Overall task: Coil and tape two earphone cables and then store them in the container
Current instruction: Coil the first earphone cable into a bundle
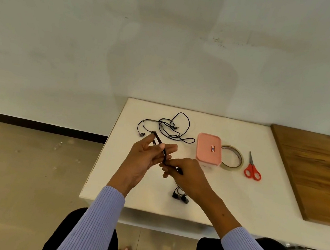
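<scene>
My left hand (pixel 146 160) is raised over the white table with a black earphone cable (pixel 160 145) looped around its spread fingers. My right hand (pixel 186 174) pinches the same cable just below the left fingers. The cable's two earbuds (pixel 180 197) hang down under my right hand. A second black earphone cable (pixel 170 128) lies loose and tangled on the table behind my hands. The pink lidded container (pixel 209 149) stands shut to the right of that tangle. A roll of clear tape (pixel 232 158) lies flat beside the container.
Red-handled scissors (pixel 252 168) lie right of the tape. A wooden board (pixel 318 174) covers the table's right part. The white table (pixel 234 198) ends at a left edge near my left hand, with a tiled floor (pixel 16 167) below. My knees sit under the front edge.
</scene>
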